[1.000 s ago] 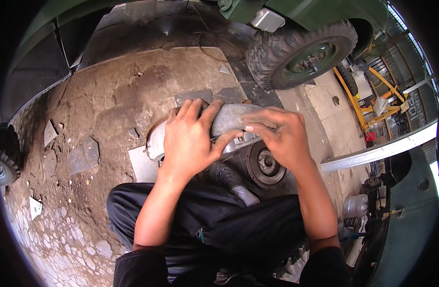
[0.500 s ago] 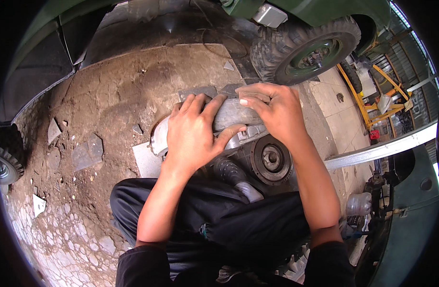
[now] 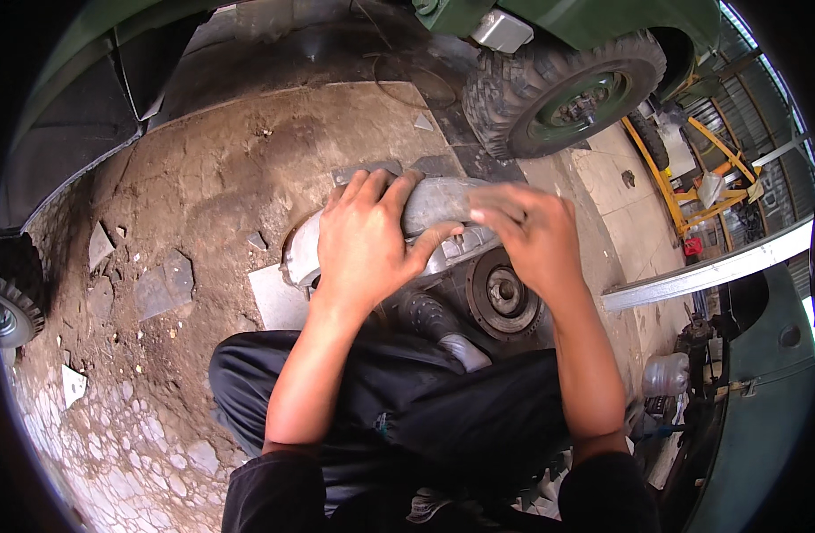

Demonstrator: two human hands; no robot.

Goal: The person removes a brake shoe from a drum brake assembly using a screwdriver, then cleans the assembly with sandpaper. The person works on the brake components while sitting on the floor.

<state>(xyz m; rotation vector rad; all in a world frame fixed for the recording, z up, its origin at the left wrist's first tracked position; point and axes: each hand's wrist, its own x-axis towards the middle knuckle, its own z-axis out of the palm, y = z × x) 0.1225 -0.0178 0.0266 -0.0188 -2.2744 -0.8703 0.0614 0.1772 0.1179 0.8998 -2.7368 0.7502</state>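
In the head view, a curved grey metal housing (image 3: pixel 443 197) lies across the middle, before my crossed legs. My left hand (image 3: pixel 367 233) grips it, fingers over the top and thumb along the lower edge, near a small stud. At its right part is my right hand (image 3: pixel 532 240), fingers curled together toward the thumb; motion blur hides what, if anything, they pinch. Below the housing sit a round dark metal disc with a central hub (image 3: pixel 503 295) and my foot in a grey sock (image 3: pixel 465 354). A light flat plate (image 3: pixel 274 298) lies to the left.
A green vehicle's wheel (image 3: pixel 567 98) stands ahead-right, another tyre (image 3: pixel 12 306) at far left. A pale metal beam (image 3: pixel 709 271) crosses the right side. Beyond are a yellow frame (image 3: pixel 656 178) and a plastic bottle (image 3: pixel 665 375). Broken slab pieces (image 3: pixel 163 284) litter the dirty floor.
My right hand rose along the housing, then came back down and slightly right, now blurred. My left hand stays on the housing, appearing slightly higher and farther right than a second ago.
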